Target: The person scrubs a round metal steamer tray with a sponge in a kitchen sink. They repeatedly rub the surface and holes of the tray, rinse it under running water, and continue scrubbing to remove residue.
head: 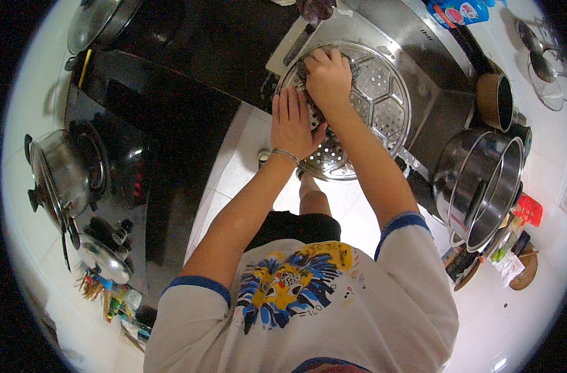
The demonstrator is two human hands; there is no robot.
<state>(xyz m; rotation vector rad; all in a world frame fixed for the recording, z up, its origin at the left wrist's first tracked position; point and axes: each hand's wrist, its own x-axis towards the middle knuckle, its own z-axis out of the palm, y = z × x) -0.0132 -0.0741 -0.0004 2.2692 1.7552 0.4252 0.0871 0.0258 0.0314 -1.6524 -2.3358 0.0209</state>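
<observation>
A round perforated metal steamer tray (390,116) lies at the near edge of the sink, tilted partly over the counter edge. My left hand (293,119), with a bracelet at its wrist, rests flat on the tray's left side, fingers extended. Up near the tray's far rim, my right hand (329,74) is closed on a dark scouring pad (351,72), which presses against the tray and is mostly hidden under the fingers.
The metal sink (421,70) lies beyond and to the right. Stacked metal basins (491,191) and a pot (495,102) stand at the right. A lidded steel pot (64,172) is on the dark stove at the left. A blue detergent package (465,11) sits at top right.
</observation>
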